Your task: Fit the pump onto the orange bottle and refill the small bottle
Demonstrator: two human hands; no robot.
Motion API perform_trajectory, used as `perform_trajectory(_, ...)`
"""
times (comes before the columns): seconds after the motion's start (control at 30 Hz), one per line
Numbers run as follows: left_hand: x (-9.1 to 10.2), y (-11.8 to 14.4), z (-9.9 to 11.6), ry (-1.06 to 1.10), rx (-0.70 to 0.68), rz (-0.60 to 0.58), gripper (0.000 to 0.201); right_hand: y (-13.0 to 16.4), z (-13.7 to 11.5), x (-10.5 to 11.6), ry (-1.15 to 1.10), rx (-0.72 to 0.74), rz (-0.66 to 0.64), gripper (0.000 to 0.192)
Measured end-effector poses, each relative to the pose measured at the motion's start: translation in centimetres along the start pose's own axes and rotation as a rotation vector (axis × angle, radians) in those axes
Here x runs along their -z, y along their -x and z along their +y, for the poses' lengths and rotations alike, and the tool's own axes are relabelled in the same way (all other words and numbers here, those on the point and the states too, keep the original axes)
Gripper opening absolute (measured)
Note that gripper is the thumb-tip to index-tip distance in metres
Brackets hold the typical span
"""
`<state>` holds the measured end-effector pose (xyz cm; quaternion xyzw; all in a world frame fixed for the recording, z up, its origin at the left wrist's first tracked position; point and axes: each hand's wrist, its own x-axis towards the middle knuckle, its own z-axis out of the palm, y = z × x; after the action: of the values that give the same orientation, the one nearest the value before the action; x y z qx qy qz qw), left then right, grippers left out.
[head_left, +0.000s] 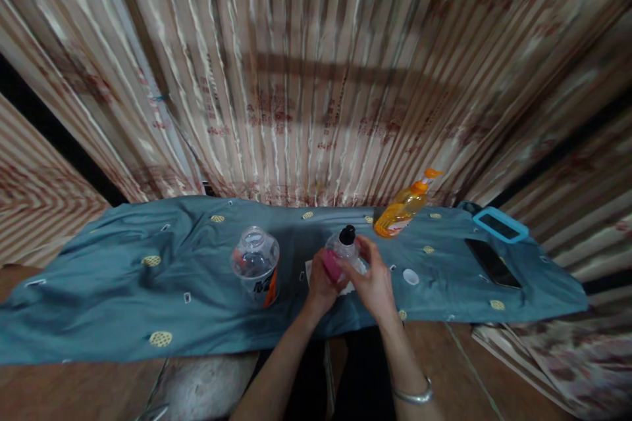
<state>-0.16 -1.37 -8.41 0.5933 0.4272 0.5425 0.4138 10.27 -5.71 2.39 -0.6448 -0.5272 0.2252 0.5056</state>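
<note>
A small clear bottle (349, 249) with a black top (347, 234) stands between my hands at the middle of the cloth-covered surface. My left hand (322, 289) is closed around a small pink piece (332, 264) against the bottle's left side; its exact kind is unclear. My right hand (375, 284) curls round the bottle's right side, fingers behind it and thumb across its front near the pink piece. White paper or cloth (310, 271) lies beneath the hands, mostly hidden by them.
To the left stands a large clear plastic container (254, 266) with an orange-and-black label. An orange pump bottle (401, 210) is behind on the right. A white round lid (410, 276), a black phone (492, 263) and a blue-framed device (500, 224) lie rightward. A striped curtain (316, 99) hangs behind.
</note>
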Motion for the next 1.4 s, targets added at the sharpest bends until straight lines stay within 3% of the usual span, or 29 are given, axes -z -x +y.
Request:
perform_trajectory(0.1,0.2,0.4,-0.4,0.006,0.042,0.003,0.075,-1.8,-2.6,-0.2,0.015,0.039,0.121,0.073)
perform_trajectory(0.2,0.2,0.6,-0.7,0.018,0.073,-0.016,0.074,-2.9,-3.5,-1.0,0.03,0.048,0.149,0.052)
perform_trajectory(0.27,0.1,0.7,-0.6,0.023,0.08,-0.026,0.071,-2.9,-3.4,-1.4,0.032,0.045,0.149,0.048)
perform_trajectory(0.5,0.3,0.7,0.0,0.015,0.13,-0.039,0.076,-2.8,-1.3,-1.0,-0.058,0.106,-0.031,0.047)
perform_trajectory(0.67,0.0,0.5,0.4,-0.058,0.17,-0.017,0.072,-3.4,0.5,-0.4,-0.209,0.154,-0.141,0.057)
perform_trajectory(0.8,-0.1,0.5,0.2,-0.049,0.155,-0.011,0.076,-3.0,1.5,-0.3,-0.294,0.144,-0.098,0.061)
perform_trajectory(1.0,0.0,0.6,0.1,-0.049,0.132,-0.012,0.077,-3.1,0.9,-1.4,-0.325,0.123,-0.016,0.073)
perform_trajectory(1.1,0.1,0.5,0.3,-0.066,0.143,-0.028,0.076,-3.6,1.5,-1.4,-0.349,0.114,0.022,0.067)
perform_trajectory(1.27,0.1,0.5,0.3,-0.101,0.13,-0.032,0.072,-3.3,3.7,0.4,-0.404,0.1,0.083,0.055)
perform_trajectory(1.4,0.0,0.7,0.1,-0.094,0.146,-0.016,0.077,-2.7,2.3,0.7,-0.347,0.13,0.057,0.054)
